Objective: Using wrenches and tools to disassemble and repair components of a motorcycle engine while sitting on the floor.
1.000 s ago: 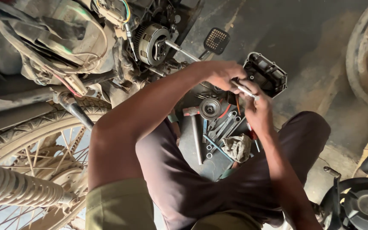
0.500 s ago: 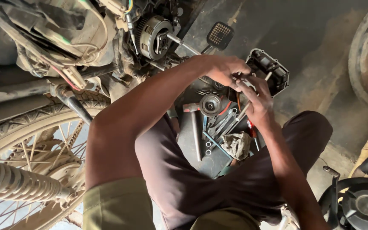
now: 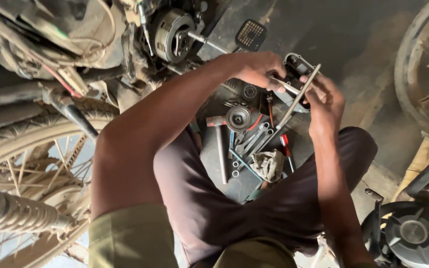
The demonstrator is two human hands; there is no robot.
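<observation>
My left hand point(image 3: 259, 68) and my right hand point(image 3: 325, 97) meet above a pile of tools on the floor. A long thin metal rod tool point(image 3: 299, 98) runs slanted through the fingers of my right hand. My left hand's fingertips pinch a second slim metal piece point(image 3: 285, 86) that touches it. Just behind the hands lies a dark engine cover point(image 3: 296, 65). Below them sit a round clutch part point(image 3: 238, 118), several spanners point(image 3: 252, 140), a hammer point(image 3: 219, 146) and a red-handled screwdriver point(image 3: 286, 149).
A motorcycle engine point(image 3: 172, 34) with its side open is at the top left, with a footrest pedal point(image 3: 250, 33) beside it. A spoked wheel point(image 3: 31, 164) fills the left. Another tyre point(image 3: 423, 69) stands at the right, a round fan-like part point(image 3: 413, 231) bottom right, a rag point(image 3: 268, 164) among the tools.
Both hands have lifted slightly from the tool pile, and the long metal rod now stands out slanted in my right hand. The view has shifted a little.
</observation>
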